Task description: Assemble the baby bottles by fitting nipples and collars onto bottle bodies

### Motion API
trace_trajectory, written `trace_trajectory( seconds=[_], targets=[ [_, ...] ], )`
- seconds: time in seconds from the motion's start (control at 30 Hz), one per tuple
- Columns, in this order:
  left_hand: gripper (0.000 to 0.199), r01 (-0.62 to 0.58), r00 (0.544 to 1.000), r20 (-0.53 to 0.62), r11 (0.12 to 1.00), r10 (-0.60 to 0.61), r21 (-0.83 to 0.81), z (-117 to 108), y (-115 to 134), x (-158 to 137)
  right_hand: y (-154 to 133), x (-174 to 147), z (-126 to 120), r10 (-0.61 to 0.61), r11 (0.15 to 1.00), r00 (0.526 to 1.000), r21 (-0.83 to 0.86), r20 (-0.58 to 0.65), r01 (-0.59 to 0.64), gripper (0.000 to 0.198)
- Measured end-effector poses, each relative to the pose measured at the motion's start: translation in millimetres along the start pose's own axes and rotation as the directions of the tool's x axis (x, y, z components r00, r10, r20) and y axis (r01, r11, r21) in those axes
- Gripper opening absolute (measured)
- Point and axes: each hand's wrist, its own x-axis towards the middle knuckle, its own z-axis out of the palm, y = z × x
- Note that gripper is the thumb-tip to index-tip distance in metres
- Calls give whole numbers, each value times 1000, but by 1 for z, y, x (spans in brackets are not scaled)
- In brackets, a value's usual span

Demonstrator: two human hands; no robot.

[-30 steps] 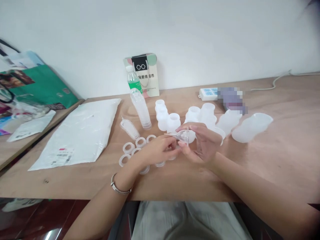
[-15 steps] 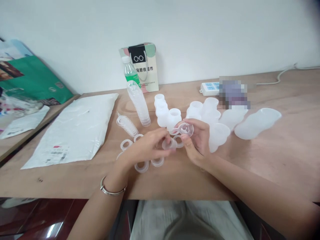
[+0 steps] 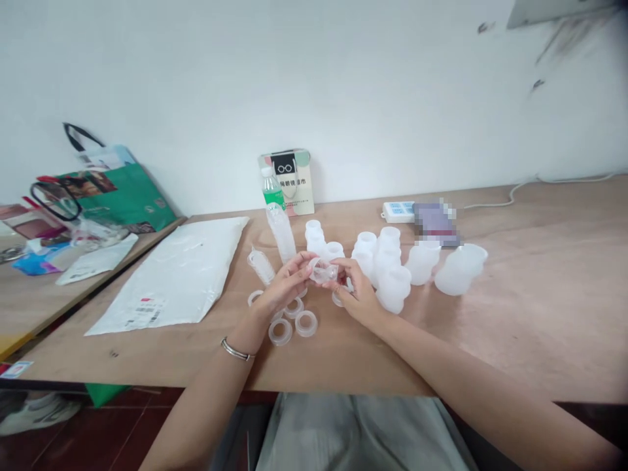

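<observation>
Clear plastic: the small piece (image 3: 324, 271) is above the desk (image 3: 363, 366), on the far side of the rings (image 3: 307, 333), fingers of the left hand (image 3: 287, 282) and right hand (image 3: 361, 297) gripping opposite sides. Likely light, stiffish, slippery; best held by its rim.

On the worktop (image 3: 530, 314), the parcel (image 3: 171, 268) lies along the left edge. The bag (image 3: 303, 198) stands at the back edge, left of middle, the bottle (image 3: 267, 178) just before it, a stack (image 3: 280, 230) before that. Rings (image 3: 306, 335) lie toward the front edge. Cups (image 3: 390, 260) spread rightward from the middle; the power strip (image 3: 398, 212) sits behind them, near the back edge.
</observation>
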Motion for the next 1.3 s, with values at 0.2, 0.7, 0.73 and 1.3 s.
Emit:
trace_trajectory(
  seconds=[0.2,0.7,0.73,1.3],
  targets=[
    [41,-20,996,85,998,15,52,-6,-3,2,-1,1,-2,-39,999,998,-32,49,41,29],
    [32,76,982,184,989,-52,-124,-6,-5,1,1,-1,-2,-162,970,983,-167,84,174,45],
    [31,83,981,186,988,-58,-129,-7,-6,1,1,-2,-2,-170,968,982,-174,84,183,46],
    [32,81,995,67,993,-75,-82,-4,-9,3,1,-4,4,-149,975,987,-155,61,157,49]
  ],
)
